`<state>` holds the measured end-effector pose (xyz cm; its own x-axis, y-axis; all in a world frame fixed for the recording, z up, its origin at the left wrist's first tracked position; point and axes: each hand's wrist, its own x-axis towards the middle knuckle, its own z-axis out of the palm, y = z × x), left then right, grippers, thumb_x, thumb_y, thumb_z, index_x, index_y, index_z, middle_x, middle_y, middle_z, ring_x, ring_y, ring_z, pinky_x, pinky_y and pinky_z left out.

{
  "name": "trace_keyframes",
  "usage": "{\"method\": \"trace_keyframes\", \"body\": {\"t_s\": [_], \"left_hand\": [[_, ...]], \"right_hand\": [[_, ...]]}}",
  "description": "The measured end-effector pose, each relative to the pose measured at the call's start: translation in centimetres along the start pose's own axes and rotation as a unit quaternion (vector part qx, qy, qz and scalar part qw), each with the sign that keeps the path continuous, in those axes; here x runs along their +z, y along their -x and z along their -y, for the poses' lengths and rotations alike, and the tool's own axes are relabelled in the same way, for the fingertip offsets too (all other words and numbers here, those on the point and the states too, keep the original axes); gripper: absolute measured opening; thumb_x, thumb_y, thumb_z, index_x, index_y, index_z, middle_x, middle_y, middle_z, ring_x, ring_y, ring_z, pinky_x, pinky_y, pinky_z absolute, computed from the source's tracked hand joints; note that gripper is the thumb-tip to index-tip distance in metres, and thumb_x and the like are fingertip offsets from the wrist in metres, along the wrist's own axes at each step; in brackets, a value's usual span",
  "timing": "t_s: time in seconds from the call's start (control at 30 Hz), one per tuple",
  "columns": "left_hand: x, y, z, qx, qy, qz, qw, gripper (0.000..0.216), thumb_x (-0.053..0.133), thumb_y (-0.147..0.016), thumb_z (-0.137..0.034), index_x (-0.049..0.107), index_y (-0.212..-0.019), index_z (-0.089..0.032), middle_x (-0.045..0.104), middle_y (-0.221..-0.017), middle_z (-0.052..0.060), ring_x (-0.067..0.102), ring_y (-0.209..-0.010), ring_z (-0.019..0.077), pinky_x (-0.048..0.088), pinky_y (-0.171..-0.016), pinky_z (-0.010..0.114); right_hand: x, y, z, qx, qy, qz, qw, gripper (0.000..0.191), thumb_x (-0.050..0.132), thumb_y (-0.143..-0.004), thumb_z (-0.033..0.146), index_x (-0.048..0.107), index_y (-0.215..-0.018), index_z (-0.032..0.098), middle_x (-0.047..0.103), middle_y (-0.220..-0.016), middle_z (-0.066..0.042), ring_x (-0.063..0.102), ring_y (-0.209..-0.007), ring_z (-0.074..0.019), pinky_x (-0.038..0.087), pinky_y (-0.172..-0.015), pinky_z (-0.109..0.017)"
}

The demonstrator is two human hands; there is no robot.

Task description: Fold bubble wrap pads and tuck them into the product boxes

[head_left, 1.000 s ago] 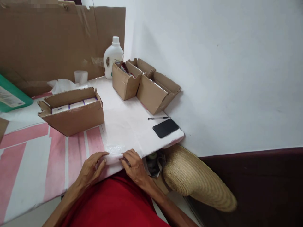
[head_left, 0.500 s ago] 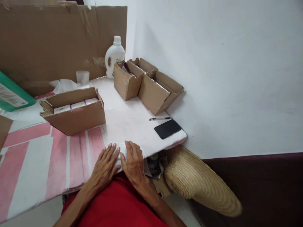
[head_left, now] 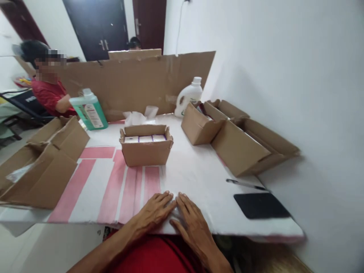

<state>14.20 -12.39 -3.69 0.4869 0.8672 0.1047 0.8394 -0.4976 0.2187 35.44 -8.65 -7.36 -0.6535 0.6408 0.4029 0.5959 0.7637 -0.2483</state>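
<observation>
- My left hand (head_left: 155, 212) and right hand (head_left: 193, 223) lie flat, fingers spread, holding nothing, pressing the thin white sheet (head_left: 199, 178).
- It looks light, soft, crease-prone; I'd grip its near edge.

Left hand (head_left: 155, 212), right hand (head_left: 192, 223) flat, palms down, fingertips touching.
</observation>
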Motion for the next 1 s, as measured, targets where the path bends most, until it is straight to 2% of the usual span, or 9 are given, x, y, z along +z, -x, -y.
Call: {"method": "trace_keyframes", "body": {"t_s": [0.17, 0.33, 0.47, 0.57, 0.63, 0.7, 0.83, 0.93, 1.0], "left_hand": [[-1.7, -0.4, 0.4, 0.008, 0.002, -0.003, 1.0, 0.035, 0.045, -0.101, -0.023, 0.053, -0.135, -0.019, 0.063, -0.14, 0.011, 0.054, -0.137, 0.022, 0.046, -0.106, 0.032], [-4.6, -0.8, 1.3, -0.027, 0.007, -0.021, 0.999, 0.025, 0.047, -0.098, -0.016, 0.059, -0.12, -0.019, 0.075, -0.103, 0.005, 0.072, -0.095, 0.0159, 0.053, -0.081, 0.027], [-10.7, -1.8, 2.1, -0.041, -0.012, -0.09, 0.995, 0.032, 0.041, -0.099, -0.011, 0.057, -0.126, -0.018, 0.074, -0.101, 0.006, 0.071, -0.091, 0.0168, 0.052, -0.077, 0.029], [-16.9, -3.0, 3.2, -0.003, -0.077, -0.248, 0.966, 0.029, 0.046, -0.1, -0.017, 0.058, -0.127, -0.018, 0.073, -0.118, 0.008, 0.069, -0.104, 0.0189, 0.054, -0.086, 0.033], [-20.7, -3.7, 4.5, 0.004, -0.093, -0.317, 0.944, 0.031, 0.048, -0.1, -0.016, 0.059, -0.128, -0.022, 0.072, -0.122, 0.007, 0.066, -0.111, 0.0182, 0.054, -0.094, 0.035], [-23.8, -4.0, 6.1, -0.019, -0.083, -0.35, 0.933, 0.031, 0.053, -0.098, -0.019, 0.061, -0.128, -0.023, 0.07, -0.125, 0.008, 0.065, -0.116, 0.0192, 0.053, -0.101, 0.039], [-27.3, -3.1, 9.2, -0.105, -0.012, -0.38, 0.919, 0.037, 0.063, -0.093, -0.026, 0.062, -0.13, -0.024, 0.069, -0.126, 0.006, 0.066, -0.113, 0.0187, 0.055, -0.1, 0.037], [-27.9, -2.3, 11.0, -0.155, -0.015, -0.404, 0.902, 0.029, 0.061, -0.095, -0.029, 0.067, -0.123, -0.025, 0.072, -0.117, 0.003, 0.068, -0.097, 0.0154, 0.056, -0.092, 0.033], [-27.6, -2.3, 11.9, -0.153, -0.006, -0.39, 0.908, 0.025, 0.059, -0.096, -0.031, 0.069, -0.118, -0.025, 0.073, -0.112, 0.002, 0.068, -0.093, 0.015, 0.055, -0.088, 0.032]], "right_hand": [[-0.4, -1.7, -1.9, -0.088, 0.014, -0.071, 0.993, 0.034, 0.044, -0.103, 0.027, 0.061, -0.13, 0.014, 0.073, -0.124, -0.015, 0.071, -0.11, -0.027, 0.059, -0.09, -0.04], [-3.6, -6.6, -2.0, -0.139, -0.049, -0.081, 0.986, 0.023, 0.046, -0.104, 0.025, 0.069, -0.104, 0.021, 0.077, -0.098, -0.008, 0.074, -0.086, -0.0226, 0.06, -0.075, -0.035], [-9.7, -12.7, -0.8, -0.139, -0.129, -0.09, 0.978, 0.019, 0.051, -0.105, 0.028, 0.068, -0.109, 0.022, 0.073, -0.093, -0.005, 0.072, -0.083, -0.0174, 0.057, -0.074, -0.026], [-14.1, -17.9, 0.5, -0.153, -0.097, -0.16, 0.97, 0.016, 0.054, -0.104, 0.026, 0.067, -0.113, 0.021, 0.072, -0.097, -0.004, 0.072, -0.085, -0.0169, 0.054, -0.079, -0.027], [-15.7, -21.4, 1.2, -0.158, -0.074, -0.195, 0.965, 0.014, 0.056, -0.103, 0.021, 0.067, -0.113, 0.021, 0.072, -0.096, -0.004, 0.071, -0.086, -0.0162, 0.051, -0.077, -0.025], [-15.9, -24.9, 1.5, -0.16, -0.055, -0.209, 0.963, 0.015, 0.053, -0.104, 0.02, 0.068, -0.109, 0.019, 0.071, -0.093, -0.004, 0.069, -0.085, -0.0159, 0.049, -0.074, -0.025], [-13.8, -30.6, 0.8, -0.133, 0.024, -0.127, 0.983, 0.02, 0.05, -0.105, 0.02, 0.069, -0.102, 0.016, 0.07, -0.095, -0.006, 0.064, -0.08, -0.016, 0.043, -0.066, -0.025], [-12.0, -33.5, 0.6, -0.134, 0.074, -0.014, 0.988, 0.021, 0.048, -0.104, 0.015, 0.069, -0.101, 0.015, 0.069, -0.1, -0.007, 0.062, -0.08, -0.0154, 0.037, -0.061, -0.026], [-10.9, -34.8, 0.9, -0.15, 0.093, 0.054, 0.983, 0.022, 0.047, -0.103, 0.012, 0.069, -0.102, 0.016, 0.068, -0.106, -0.009, 0.063, -0.081, -0.0156, 0.036, -0.06, -0.026]]}}
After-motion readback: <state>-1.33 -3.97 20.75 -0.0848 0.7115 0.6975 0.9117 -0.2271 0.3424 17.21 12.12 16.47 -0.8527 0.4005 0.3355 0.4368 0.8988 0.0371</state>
